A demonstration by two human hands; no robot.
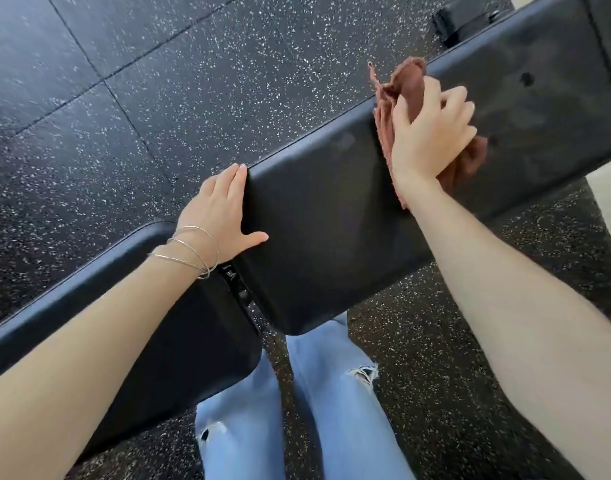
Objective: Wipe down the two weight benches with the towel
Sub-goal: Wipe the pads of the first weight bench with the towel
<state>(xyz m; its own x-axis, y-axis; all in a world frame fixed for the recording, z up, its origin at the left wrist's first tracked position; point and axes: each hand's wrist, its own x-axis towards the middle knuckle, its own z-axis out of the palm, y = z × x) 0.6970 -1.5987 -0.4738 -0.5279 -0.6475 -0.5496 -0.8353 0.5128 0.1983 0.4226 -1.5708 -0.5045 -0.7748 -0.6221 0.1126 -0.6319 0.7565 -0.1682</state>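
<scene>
one black weight bench [325, 237] in view, seen from above by a person standing against it. landmark for these notes: its long pad [539, 109], running from mid-frame up to the top right corner.

- towel [406, 81]: rust-red, bunched, on top of the long pad about halfway along. one part spills over the pad's far edge, and a fringed edge trails toward the near edge under the wrist.
- right hand [432, 133]: on top of the towel, fingers curled into the cloth and gripping it, palm pressing it against the long pad.
- left hand [224, 209]: at the long pad's squared end, holding nothing. fingers straight and together against the far corner, thumb spread flat on the pad's top.
- bangles [193, 252]: several thin silver ones on the left wrist, just off the long pad's end.
- short pad [207, 334]: second black cushion, past the long pad's end to the lower left, apart from it by a narrow gap. the left forearm crosses over it.
- bracket [233, 275]: dark metal with bolts, down in that gap, just beside the long pad's end.
- floor [158, 81]: black rubber tiles with white flecks, on both sides of the long pad.
- jeans [331, 410]: pale blue, ripped at both knees, below the long pad's near edge.
- dark object [460, 22]: on the floor beyond the long pad's far edge, near top right. too blurred to name.
- long pad's surface right of the towel: dull smears, a few dark spots.
</scene>
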